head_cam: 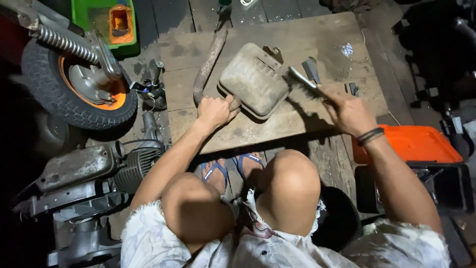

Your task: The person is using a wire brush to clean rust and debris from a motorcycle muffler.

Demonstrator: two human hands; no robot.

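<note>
Brushing is going best when I am keeping my left hand [214, 111] clamped around the pipe neck of the muffler [254, 79], while my right hand [348, 112], fingers closed on the wire brush [303, 79], is scrubbing the rusty face just beyond my fingertips.

orange-rimmed wheel [79, 84], engine block [99, 171], orange toolbox lid [414, 144], green tray [101, 20]

Worn wooden board [297, 114] on plank floor [163, 15], rusty muffler [253, 79] and pipe [210, 57] on top
</note>
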